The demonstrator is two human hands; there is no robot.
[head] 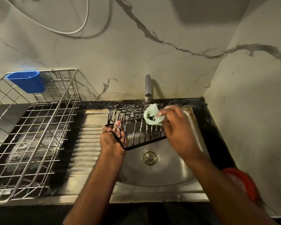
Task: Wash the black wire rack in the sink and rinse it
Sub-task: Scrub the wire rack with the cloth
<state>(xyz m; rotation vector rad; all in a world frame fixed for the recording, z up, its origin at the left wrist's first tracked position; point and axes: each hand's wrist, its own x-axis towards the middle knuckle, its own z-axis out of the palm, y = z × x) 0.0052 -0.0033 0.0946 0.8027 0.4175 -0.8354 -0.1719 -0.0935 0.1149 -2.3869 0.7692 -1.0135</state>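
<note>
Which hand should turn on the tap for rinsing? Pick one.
Right. The right hand holds only the soapy green scrubber close beside the steel tap, while the left hand grips the black wire rack over the steel sink.

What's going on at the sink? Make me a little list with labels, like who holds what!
left hand: left hand grips the near-left corner of the black wire rack
right hand: right hand holds a soapy green scrubber against the rack
rack: tilted over the sink, streaked with foam
tap: tap behind the rack; running water cannot be seen
drain: drain uncovered
beside the sink: silver wire basket with a blue cup hooked on its rim
</note>
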